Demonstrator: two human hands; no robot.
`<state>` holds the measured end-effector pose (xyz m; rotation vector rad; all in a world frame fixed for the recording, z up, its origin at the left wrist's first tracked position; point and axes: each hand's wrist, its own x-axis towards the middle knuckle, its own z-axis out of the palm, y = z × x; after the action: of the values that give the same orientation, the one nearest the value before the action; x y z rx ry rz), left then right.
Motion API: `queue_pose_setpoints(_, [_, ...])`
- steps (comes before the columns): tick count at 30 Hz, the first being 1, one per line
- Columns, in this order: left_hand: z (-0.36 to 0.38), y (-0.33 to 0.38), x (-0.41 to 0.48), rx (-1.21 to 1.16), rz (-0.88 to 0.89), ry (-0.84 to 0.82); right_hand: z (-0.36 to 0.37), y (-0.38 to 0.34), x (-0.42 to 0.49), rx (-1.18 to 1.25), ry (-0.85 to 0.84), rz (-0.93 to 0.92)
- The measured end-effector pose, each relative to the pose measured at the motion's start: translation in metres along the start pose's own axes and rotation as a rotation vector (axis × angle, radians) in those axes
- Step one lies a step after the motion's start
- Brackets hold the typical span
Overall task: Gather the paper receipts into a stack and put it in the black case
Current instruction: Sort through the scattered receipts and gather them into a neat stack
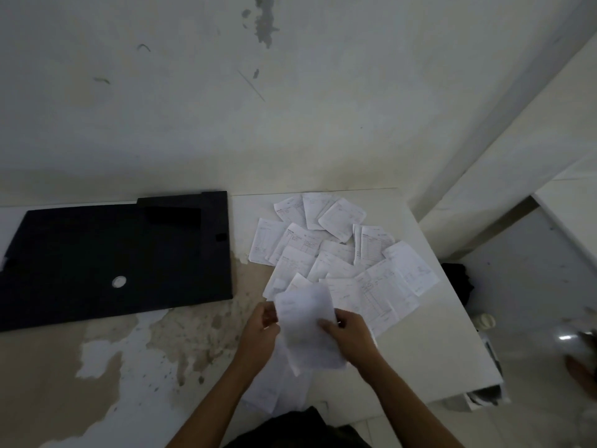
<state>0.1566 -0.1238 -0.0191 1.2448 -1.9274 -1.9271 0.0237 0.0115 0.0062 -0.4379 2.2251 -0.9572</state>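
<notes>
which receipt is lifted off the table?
The blurred receipt nearest the camera, pinched between left hand and right hand; the other receipts lie flat, untouched.

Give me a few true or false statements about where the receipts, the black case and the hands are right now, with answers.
1. Both hands hold paper: the left hand and right hand grip the held receipts. True.
2. The black case lies right of the loose receipts. False: it lies to their left.
3. All receipts are already in the case. False: many lie spread on the table.
4. The case bears a small round pale disc. True.
5. The case stands upright against the wall. False: it lies flat.
</notes>
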Motion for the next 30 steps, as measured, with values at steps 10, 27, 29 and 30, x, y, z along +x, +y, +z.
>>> queue_pose_setpoints(10, [-0.039,-0.057,-0.018,0.239,-0.318,0.138,0.017,0.051,-0.026,0.176,0.012,0.267])
queue_pose_setpoints(27, [-0.043,-0.068,-0.028,0.302,-0.325,0.012,0.100,0.025,-0.040,0.620,-0.027,0.516])
queue_pose_setpoints(29, [-0.043,-0.069,-0.027,0.307,-0.317,0.010,0.098,0.023,-0.041,0.545,-0.115,0.456])
queue_pose_setpoints(30, [-0.044,-0.070,-0.026,0.302,-0.314,0.016,0.093,0.024,-0.040,0.478,-0.144,0.418])
